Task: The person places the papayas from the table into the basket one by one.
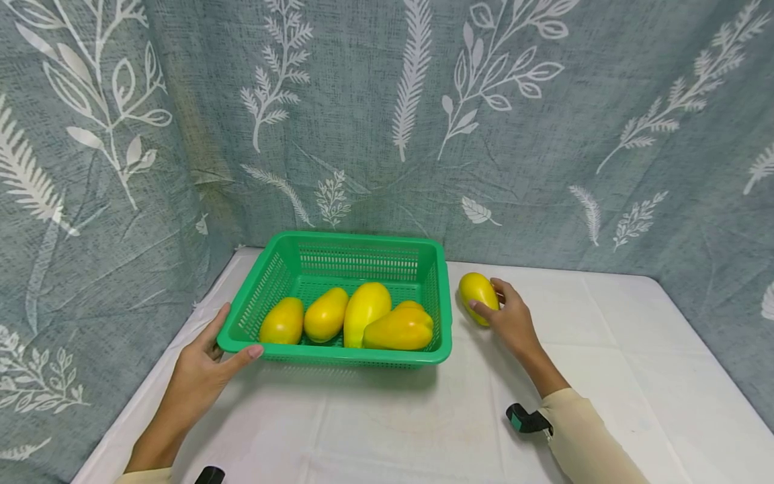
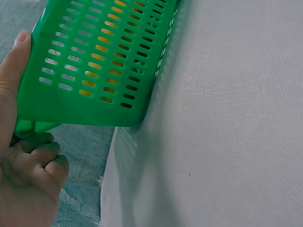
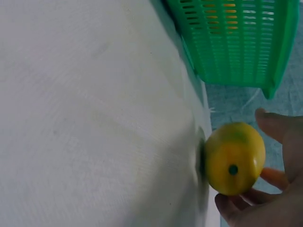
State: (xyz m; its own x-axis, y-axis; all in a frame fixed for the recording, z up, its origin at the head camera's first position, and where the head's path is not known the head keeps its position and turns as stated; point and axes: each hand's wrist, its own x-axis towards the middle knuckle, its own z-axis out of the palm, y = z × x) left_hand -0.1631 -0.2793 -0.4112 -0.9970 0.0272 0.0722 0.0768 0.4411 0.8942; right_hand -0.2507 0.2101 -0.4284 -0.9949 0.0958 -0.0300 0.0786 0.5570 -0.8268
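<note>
A green plastic basket (image 1: 335, 358) stands on the white table with several yellow papayas (image 1: 326, 314) in it. At its near left corner my left hand (image 1: 202, 373) grips the rim, thumb over the top and fingers curled below, as the left wrist view also shows. To the right of the basket, a single yellow papaya (image 1: 476, 292) rests on the table. My right hand (image 1: 514, 319) is around that papaya, thumb on the near side and fingers on the right side. In the right wrist view the papaya (image 3: 234, 158) shows a small dark stem spot.
The white tablecloth (image 1: 592, 336) spreads to the right and in front of the basket. Behind and on both sides hangs a grey-green curtain (image 1: 363, 188) with white leaf prints. A black device (image 1: 526, 418) sits at my right wrist.
</note>
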